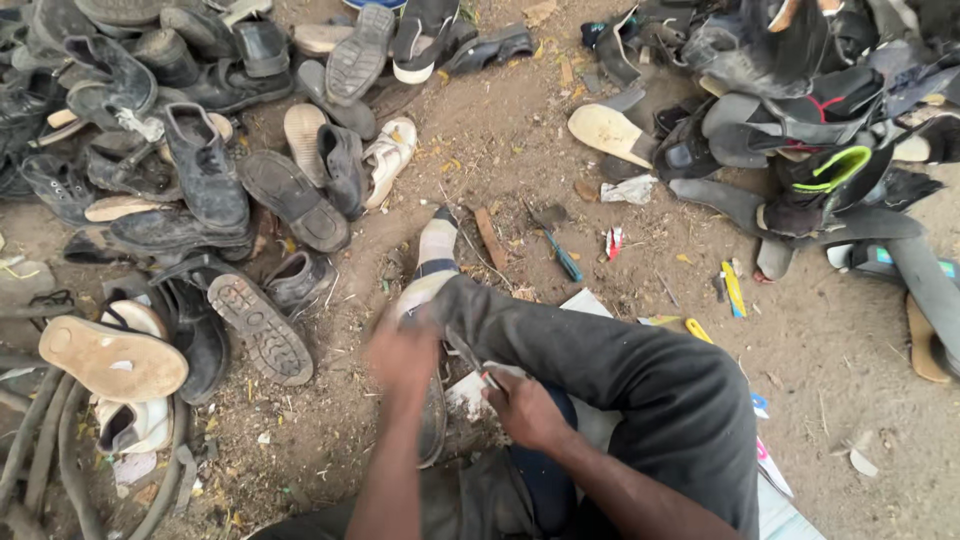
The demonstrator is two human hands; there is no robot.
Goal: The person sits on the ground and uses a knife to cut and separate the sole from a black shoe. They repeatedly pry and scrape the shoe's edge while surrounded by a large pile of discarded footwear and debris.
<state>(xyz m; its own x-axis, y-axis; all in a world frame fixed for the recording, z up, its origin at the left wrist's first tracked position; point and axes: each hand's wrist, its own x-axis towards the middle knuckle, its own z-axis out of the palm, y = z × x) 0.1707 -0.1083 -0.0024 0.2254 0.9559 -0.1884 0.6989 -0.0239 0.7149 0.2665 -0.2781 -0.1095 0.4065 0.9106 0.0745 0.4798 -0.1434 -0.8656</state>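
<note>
I sit on bare dirt with my leg in dark trousers point(620, 380) crossed in front of me, its striped-sock foot point(436, 250) pointing away. My left hand point(402, 352) is blurred by motion and grips the top of a dark shoe point(434, 425) that stands on edge against my leg. Just to its right, my right hand point(525, 410) is closed on a thin metal tool point(468, 356), whose tip points up and left towards the shoe and the left hand. White paper scraps point(466, 392) lie under the shoe.
Heaps of worn shoes and boots point(200, 170) fill the left, and more shoes and soles point(800, 110) the upper right. A green-handled tool point(563, 255), a wood strip point(490, 238) and a yellow tool point(733, 288) lie on the dirt ahead. Dark hoses point(40, 450) curve at lower left.
</note>
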